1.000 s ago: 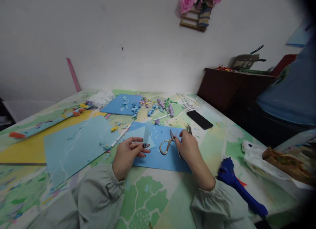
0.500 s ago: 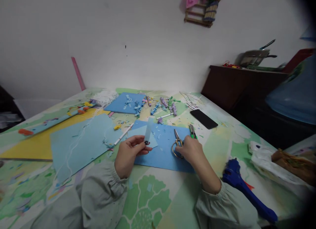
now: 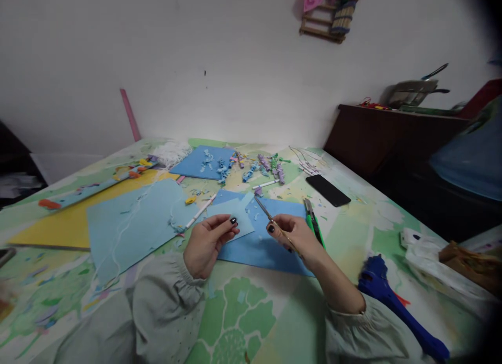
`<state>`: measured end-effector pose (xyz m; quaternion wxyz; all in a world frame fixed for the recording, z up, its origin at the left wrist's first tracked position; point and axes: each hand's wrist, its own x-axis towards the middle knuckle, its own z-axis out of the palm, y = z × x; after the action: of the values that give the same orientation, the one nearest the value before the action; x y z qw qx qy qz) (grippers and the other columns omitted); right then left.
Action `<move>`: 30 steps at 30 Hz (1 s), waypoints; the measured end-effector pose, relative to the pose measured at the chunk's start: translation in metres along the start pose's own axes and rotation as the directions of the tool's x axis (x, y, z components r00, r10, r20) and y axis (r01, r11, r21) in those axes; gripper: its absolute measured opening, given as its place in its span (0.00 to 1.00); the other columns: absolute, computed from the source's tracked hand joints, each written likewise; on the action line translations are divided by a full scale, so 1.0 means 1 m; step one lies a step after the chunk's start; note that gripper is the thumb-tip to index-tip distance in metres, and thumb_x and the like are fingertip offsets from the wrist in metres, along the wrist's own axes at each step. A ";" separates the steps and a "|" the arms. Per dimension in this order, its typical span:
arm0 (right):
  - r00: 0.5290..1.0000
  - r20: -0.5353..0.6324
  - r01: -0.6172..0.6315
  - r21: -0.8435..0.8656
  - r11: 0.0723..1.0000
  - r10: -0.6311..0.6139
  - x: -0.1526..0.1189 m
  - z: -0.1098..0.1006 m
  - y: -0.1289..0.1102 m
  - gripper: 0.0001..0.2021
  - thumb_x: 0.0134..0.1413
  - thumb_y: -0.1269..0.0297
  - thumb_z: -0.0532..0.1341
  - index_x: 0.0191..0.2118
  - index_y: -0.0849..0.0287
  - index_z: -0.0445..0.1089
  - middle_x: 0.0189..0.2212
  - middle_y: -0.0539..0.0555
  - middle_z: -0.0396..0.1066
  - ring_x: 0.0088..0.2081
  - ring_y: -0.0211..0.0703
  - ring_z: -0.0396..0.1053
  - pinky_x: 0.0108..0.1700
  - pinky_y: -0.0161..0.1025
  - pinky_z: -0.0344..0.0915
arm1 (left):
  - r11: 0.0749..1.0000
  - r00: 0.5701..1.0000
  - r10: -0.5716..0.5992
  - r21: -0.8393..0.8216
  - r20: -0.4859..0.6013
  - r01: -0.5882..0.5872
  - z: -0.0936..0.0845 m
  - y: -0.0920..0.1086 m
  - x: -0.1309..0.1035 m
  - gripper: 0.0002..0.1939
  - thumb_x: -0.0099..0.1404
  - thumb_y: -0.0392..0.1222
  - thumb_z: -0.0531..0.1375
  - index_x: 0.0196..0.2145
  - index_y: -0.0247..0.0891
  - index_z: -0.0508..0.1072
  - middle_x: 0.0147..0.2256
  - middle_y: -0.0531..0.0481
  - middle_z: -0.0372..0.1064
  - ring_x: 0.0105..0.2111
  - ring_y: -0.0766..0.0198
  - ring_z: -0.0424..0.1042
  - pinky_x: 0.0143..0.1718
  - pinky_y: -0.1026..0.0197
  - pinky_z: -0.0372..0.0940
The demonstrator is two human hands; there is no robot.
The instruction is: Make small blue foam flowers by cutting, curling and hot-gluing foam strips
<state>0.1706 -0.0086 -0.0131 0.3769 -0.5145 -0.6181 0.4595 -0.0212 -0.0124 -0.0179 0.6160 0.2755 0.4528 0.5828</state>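
My left hand [image 3: 209,243] pinches a narrow pale blue strip [image 3: 246,201] between thumb and fingers, its free end pointing up and away to the right. In my right hand [image 3: 298,238] is a pair of scissors [image 3: 266,209], gold at the handles. Their blades point up and left, with the tips close to the strip's far end; I cannot tell whether they touch. Below both hands lies a blue foam sheet [image 3: 270,254], with a smaller pale blue piece [image 3: 243,225] on it. A green box cutter [image 3: 314,223] rests just right of my right hand.
Beyond the hands lie curled foam pieces [image 3: 251,171] and a white stick [image 3: 200,211]. Pale blue [image 3: 133,228] and yellow sheets [image 3: 50,233] cover the left. To the right are a black phone [image 3: 328,190], a blue glue gun [image 3: 392,301] and wrapped food [image 3: 466,262].
My right hand has picked up the scissors from the blue sheet and brought their tips toward the strip. The strip, upright before, now leans forward and right. The view has shifted slightly.
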 end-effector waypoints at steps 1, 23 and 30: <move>0.999 0.042 0.021 0.011 1.000 -0.022 -0.002 0.003 -0.001 0.17 0.41 0.50 0.62 0.25 0.62 0.65 0.16 0.44 0.54 0.18 0.30 0.49 0.19 0.30 0.45 | 1.000 1.000 -0.004 -0.009 0.007 0.004 0.000 0.000 0.000 0.09 0.46 0.29 0.65 0.29 0.30 0.72 0.22 0.51 0.72 0.21 0.72 0.71 0.23 0.73 0.66; 0.966 0.260 0.001 0.025 1.000 -0.008 -0.010 0.022 0.001 0.21 0.39 0.51 0.64 0.16 0.60 0.56 0.11 0.42 0.47 0.16 0.28 0.44 0.18 0.31 0.38 | 0.981 0.950 -0.029 0.192 0.312 -0.033 -0.001 -0.004 -0.007 0.06 0.52 0.38 0.62 0.26 0.33 0.69 0.21 0.53 0.69 0.21 0.69 0.70 0.21 0.70 0.64; 0.961 0.274 0.012 0.040 0.999 -0.023 -0.010 0.023 0.001 0.20 0.42 0.51 0.63 0.16 0.59 0.56 0.11 0.42 0.47 0.15 0.27 0.44 0.18 0.31 0.38 | 0.981 0.949 -0.023 0.189 0.313 -0.038 -0.001 -0.004 -0.007 0.05 0.52 0.37 0.61 0.25 0.33 0.69 0.20 0.53 0.69 0.20 0.70 0.69 0.21 0.71 0.62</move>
<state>0.1514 -0.0228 -0.0203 0.3013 -0.4333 -0.6602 0.5345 -0.0194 -0.0194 -0.0199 0.6483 0.4247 0.4023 0.4873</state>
